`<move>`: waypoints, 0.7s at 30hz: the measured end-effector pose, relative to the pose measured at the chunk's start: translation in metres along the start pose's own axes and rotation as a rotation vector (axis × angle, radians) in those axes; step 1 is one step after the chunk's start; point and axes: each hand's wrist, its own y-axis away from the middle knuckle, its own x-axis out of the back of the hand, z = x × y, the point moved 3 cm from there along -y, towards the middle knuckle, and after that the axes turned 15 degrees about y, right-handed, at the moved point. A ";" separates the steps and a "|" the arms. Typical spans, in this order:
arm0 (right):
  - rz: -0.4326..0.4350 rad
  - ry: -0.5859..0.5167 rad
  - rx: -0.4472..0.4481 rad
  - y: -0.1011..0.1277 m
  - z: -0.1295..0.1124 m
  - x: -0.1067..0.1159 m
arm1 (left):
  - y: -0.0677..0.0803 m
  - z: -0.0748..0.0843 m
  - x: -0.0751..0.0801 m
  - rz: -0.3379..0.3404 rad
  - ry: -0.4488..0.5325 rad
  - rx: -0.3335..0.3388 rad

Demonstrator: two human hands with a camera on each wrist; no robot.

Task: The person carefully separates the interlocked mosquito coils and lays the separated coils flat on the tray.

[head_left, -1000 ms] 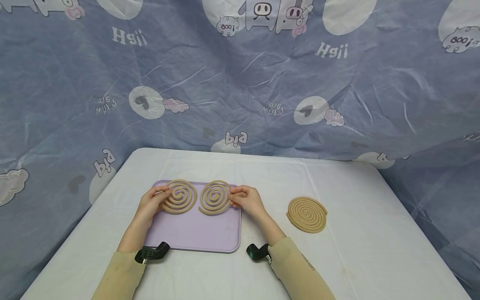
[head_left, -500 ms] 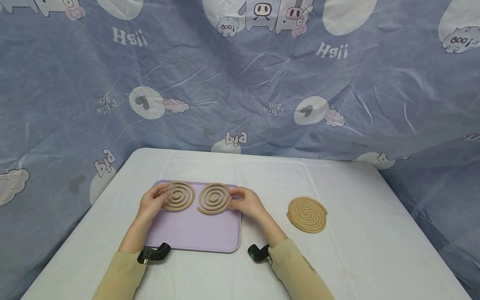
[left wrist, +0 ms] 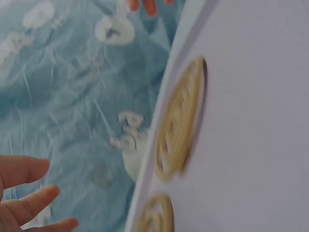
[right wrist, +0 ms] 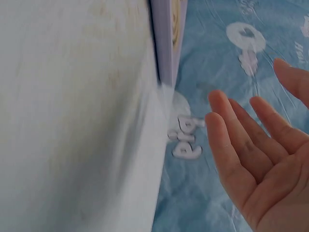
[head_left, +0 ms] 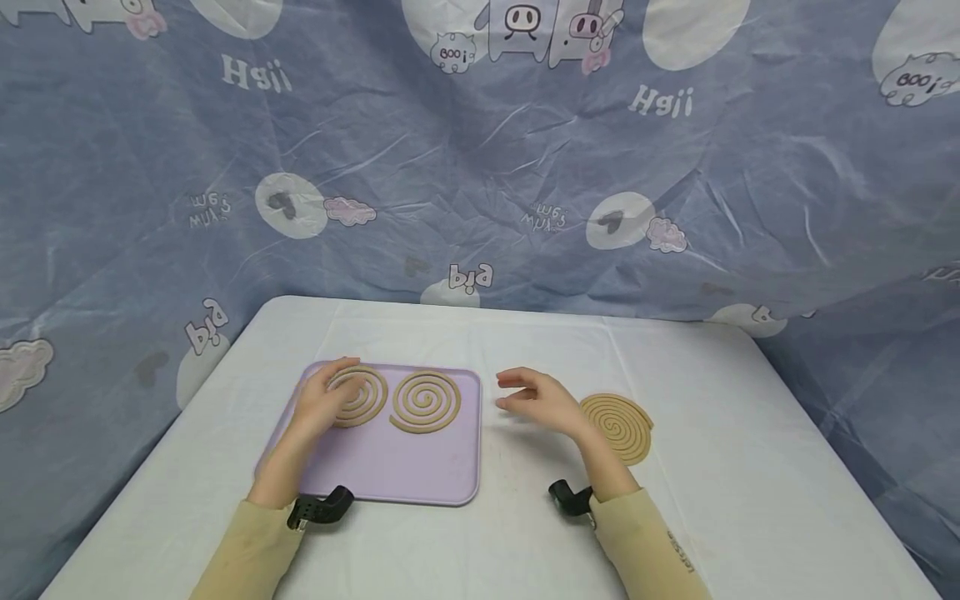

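Two coils [head_left: 425, 402] on tray [head_left: 405, 475] | right hand [head_left: 542, 402] off tray's edge

In the left wrist view, a lilac tray [left wrist: 251, 121] filled the right side of the picture, its edge running from the top down to the lower left. A tan spiral mosquito coil [left wrist: 179, 118] lay on the tray close to that edge, seen at a steep slant and somewhat blurred. Part of a second spiral coil [left wrist: 155, 215] showed at the bottom, also near the tray's edge. The left hand [left wrist: 26, 193] showed in the lower left corner, its fingers [left wrist: 24, 169] straight and apart, touching nothing. Behind lay a blue printed cloth [left wrist: 72, 87] with white cartoon shapes.
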 end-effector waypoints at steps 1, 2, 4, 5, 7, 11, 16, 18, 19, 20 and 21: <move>0.008 0.010 0.001 0.005 0.002 0.006 | 0.001 0.006 -0.008 -0.023 0.013 -0.004; 0.016 0.016 -0.004 0.010 0.005 0.012 | 0.002 0.011 -0.018 -0.044 0.031 -0.002; 0.028 0.025 -0.011 0.020 0.011 0.023 | 0.003 0.022 -0.037 -0.098 0.095 -0.013; 0.028 0.023 -0.008 0.025 0.013 0.028 | 0.003 0.026 -0.047 -0.124 0.113 -0.028; 0.030 0.017 -0.008 0.034 0.017 0.038 | 0.003 0.035 -0.067 -0.164 0.137 -0.071; 0.059 0.005 -0.014 0.049 0.026 0.055 | 0.006 0.048 -0.105 -0.223 0.179 -0.156; 0.116 -0.001 -0.009 0.063 0.039 0.071 | 0.009 0.053 -0.152 -0.302 0.222 -0.173; 0.137 -0.009 -0.014 0.068 0.045 0.077 | 0.008 0.051 -0.170 -0.347 0.265 -0.151; 0.148 -0.015 -0.020 0.070 0.047 0.080 | 0.008 0.050 -0.179 -0.370 0.292 -0.143; 0.160 -0.019 -0.027 0.072 0.050 0.083 | 0.009 0.048 -0.187 -0.386 0.311 -0.128; 0.170 -0.016 -0.034 0.073 0.052 0.085 | 0.009 0.046 -0.195 -0.396 0.325 -0.117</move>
